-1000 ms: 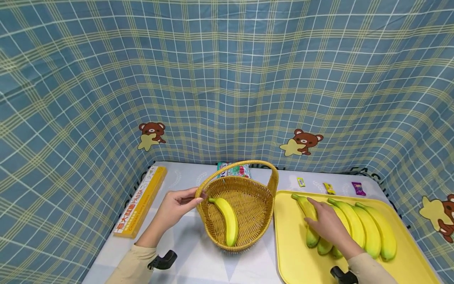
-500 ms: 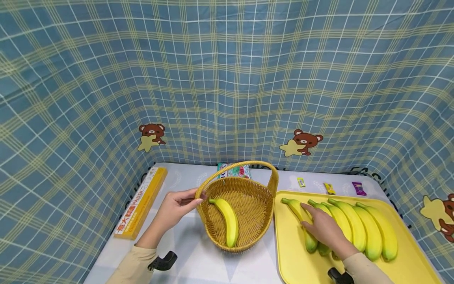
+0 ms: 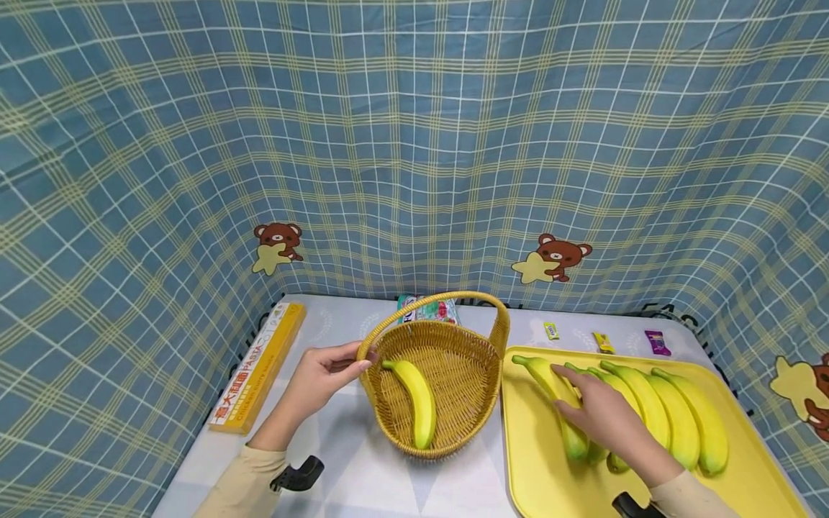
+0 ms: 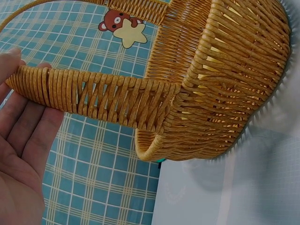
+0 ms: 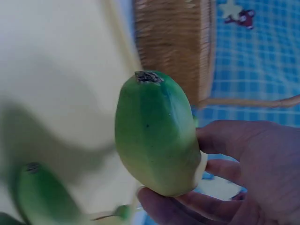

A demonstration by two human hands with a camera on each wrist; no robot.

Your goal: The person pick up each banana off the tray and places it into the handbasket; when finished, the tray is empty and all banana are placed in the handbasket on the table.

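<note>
My left hand (image 3: 324,378) holds the left side of the arched handle of a wicker basket (image 3: 463,388). In the left wrist view, the thumb and fingers pinch the woven handle (image 4: 108,96). One yellow banana (image 3: 419,403) lies in the left part of the basket. On the right, my right hand (image 3: 605,414) grips the leftmost banana (image 3: 542,374) over a yellow tray (image 3: 534,478). Up close in the right wrist view, this banana's green tip (image 5: 157,122) faces the camera, with thumb and fingers around its body. Several other bananas (image 3: 680,417) lie side by side, partly behind that hand.
A yellow pasta box (image 3: 259,370) lies at the left table edge. Behind the basket is a colourful packet (image 3: 437,311). Small wrapped sweets, including a purple one (image 3: 657,342), lie beyond the tray. A plaid curtain (image 3: 414,158) hangs at the back.
The leftmost banana has shifted left, its stem end now farther from the others. My right hand moved left with it, then slightly back right. The left hand and basket stay put.
</note>
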